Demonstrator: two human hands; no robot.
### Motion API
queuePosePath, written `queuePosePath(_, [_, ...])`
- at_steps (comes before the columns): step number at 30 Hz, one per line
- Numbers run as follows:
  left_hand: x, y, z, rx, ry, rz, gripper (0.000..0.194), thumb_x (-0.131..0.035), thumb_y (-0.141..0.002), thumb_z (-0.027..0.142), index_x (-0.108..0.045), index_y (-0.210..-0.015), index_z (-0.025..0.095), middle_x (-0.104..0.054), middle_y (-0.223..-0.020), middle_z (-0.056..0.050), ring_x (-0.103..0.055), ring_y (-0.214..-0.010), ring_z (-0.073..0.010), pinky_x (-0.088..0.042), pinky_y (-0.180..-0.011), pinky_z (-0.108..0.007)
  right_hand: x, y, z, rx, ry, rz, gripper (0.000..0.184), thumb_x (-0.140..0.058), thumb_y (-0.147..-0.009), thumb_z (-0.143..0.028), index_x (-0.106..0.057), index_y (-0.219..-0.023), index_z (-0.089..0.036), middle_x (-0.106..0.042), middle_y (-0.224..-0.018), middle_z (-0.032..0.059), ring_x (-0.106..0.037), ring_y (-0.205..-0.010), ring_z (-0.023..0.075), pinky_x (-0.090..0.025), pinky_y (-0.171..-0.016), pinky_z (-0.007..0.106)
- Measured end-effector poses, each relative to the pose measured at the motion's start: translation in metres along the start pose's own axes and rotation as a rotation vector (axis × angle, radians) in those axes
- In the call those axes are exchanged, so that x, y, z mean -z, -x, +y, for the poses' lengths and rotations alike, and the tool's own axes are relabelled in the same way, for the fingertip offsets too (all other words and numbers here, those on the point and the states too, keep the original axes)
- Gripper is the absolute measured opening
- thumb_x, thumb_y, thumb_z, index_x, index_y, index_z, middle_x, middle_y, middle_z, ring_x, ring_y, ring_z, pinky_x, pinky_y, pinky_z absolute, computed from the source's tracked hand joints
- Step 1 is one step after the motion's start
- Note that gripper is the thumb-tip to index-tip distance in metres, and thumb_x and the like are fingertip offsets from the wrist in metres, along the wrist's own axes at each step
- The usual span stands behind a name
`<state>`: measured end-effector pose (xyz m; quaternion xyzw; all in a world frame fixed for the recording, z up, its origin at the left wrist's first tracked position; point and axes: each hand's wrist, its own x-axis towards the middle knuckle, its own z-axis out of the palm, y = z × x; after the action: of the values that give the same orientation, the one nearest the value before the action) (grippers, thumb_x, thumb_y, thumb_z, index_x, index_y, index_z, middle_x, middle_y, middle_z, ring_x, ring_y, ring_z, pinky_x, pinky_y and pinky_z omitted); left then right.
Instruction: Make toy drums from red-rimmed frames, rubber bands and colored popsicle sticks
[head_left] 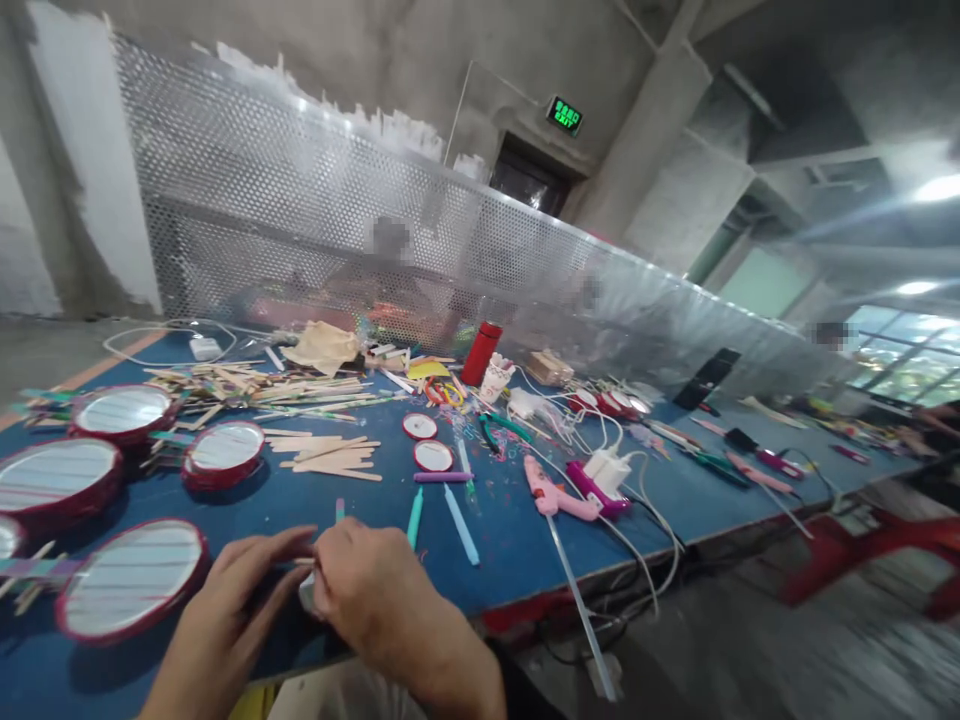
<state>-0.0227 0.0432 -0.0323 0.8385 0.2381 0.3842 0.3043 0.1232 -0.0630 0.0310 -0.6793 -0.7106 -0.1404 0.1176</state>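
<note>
Right hand (375, 575) curled closed, gripping small whitish piece (307, 592) (mostly hidden by fingers) between both hands, at near side of blue desk (259, 505). Left hand (244, 580) just beside it, fingers and thumb bent toward right hand; cannot tell whether it grips anything. Teal pen (415, 517) and light-blue pen (461, 525) just beyond right hand. Red-rimmed disc (133, 580) left of left hand. Wooden sticks (337, 458) farther back, pink glue gun (551, 493) off right.
</note>
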Motion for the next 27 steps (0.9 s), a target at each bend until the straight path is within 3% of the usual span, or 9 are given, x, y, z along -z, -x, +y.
queuePosePath(4, [-0.001, 0.001, 0.004, -0.025, -0.007, 0.032, 0.037, -0.054, -0.087, 0.059, -0.075, -0.085, 0.028, -0.073, -0.084, -0.003, -0.071, -0.077, -0.0201, -0.058, -0.07, -0.024, -0.006, 0.003, -0.006, 0.05, -0.026, 0.06, 0.006, -0.058, -0.089, -0.025, -0.057, -0.089, -0.019, -0.066, -0.079, 0.001, -0.064, -0.067, 0.0168, -0.038, -0.043, 0.027])
queuePosePath(9, [-0.002, 0.004, 0.015, 0.182, -0.023, 0.052, 0.039, -0.052, -0.084, 0.06, -0.072, -0.082, 0.027, -0.074, -0.083, -0.001, -0.07, -0.079, -0.0211, -0.055, -0.074, -0.026, 0.002, 0.018, 0.007, -0.005, -0.013, 0.062, 0.004, -0.06, -0.089, -0.024, -0.059, -0.086, -0.023, -0.067, -0.081, -0.0016, -0.063, -0.072, 0.0152, -0.043, -0.054, 0.026])
queuePosePath(11, [-0.001, 0.004, 0.016, 0.308, -0.054, 0.053, 0.037, -0.049, -0.085, 0.056, -0.07, -0.082, 0.026, -0.075, -0.084, -0.001, -0.07, -0.08, -0.0213, -0.054, -0.073, -0.026, 0.013, 0.037, 0.028, -0.098, 0.028, 0.057, 0.005, -0.059, -0.09, -0.02, -0.061, -0.087, -0.023, -0.068, -0.085, -0.0018, -0.063, -0.079, 0.0152, -0.047, -0.068, 0.025])
queuePosePath(13, [0.001, 0.004, 0.015, 0.376, -0.085, 0.041, 0.037, -0.045, -0.086, 0.054, -0.066, -0.078, 0.025, -0.074, -0.082, -0.001, -0.069, -0.079, -0.0209, -0.052, -0.07, -0.026, 0.026, 0.062, 0.062, -0.282, 0.112, 0.061, 0.016, -0.05, -0.092, -0.012, -0.064, -0.091, -0.019, -0.069, -0.089, 0.0034, -0.063, -0.086, 0.0182, -0.047, -0.079, 0.03])
queuePosePath(17, [0.004, 0.006, 0.006, 0.375, -0.096, -0.022, 0.047, -0.037, -0.087, 0.064, -0.057, -0.069, 0.025, -0.064, -0.064, 0.002, -0.063, -0.067, -0.0187, -0.049, -0.06, -0.023, 0.046, 0.117, 0.147, -0.633, 0.313, 0.009, 0.022, -0.049, -0.09, -0.006, -0.064, -0.105, -0.007, -0.067, -0.103, 0.0172, -0.062, -0.097, 0.0305, -0.048, -0.083, 0.045])
queuePosePath(19, [0.005, 0.007, -0.001, 0.43, -0.062, -0.076, 0.056, -0.036, -0.083, 0.075, -0.056, -0.072, 0.025, -0.06, -0.06, 0.004, -0.061, -0.062, -0.0178, -0.049, -0.057, -0.022, 0.047, 0.137, 0.182, -0.74, 0.38, -0.061, 0.022, -0.054, -0.088, -0.006, -0.064, -0.107, -0.006, -0.067, -0.104, 0.0188, -0.062, -0.1, 0.0329, -0.049, -0.082, 0.048])
queuePosePath(23, [0.004, 0.007, -0.009, 0.547, -0.003, -0.121, 0.072, -0.041, -0.063, 0.093, -0.059, -0.079, 0.025, -0.063, -0.068, 0.004, -0.062, -0.066, -0.0184, -0.05, -0.062, -0.022, 0.031, 0.154, 0.221, -0.788, 0.402, -0.201, 0.027, -0.063, -0.09, -0.019, -0.06, -0.117, -0.015, -0.066, -0.11, 0.0071, -0.062, -0.104, 0.0239, -0.05, -0.089, 0.046])
queuePosePath(27, [0.001, 0.005, 0.0, 0.485, 0.013, -0.025, 0.065, -0.033, -0.073, 0.088, -0.049, -0.065, 0.026, -0.053, -0.059, 0.005, -0.054, -0.06, -0.0176, -0.045, -0.061, -0.024, 0.021, 0.154, 0.236, -0.781, 0.324, -0.248, 0.023, -0.062, -0.093, -0.03, -0.062, -0.11, -0.016, -0.066, -0.107, 0.005, -0.064, -0.099, 0.021, -0.051, -0.089, 0.045])
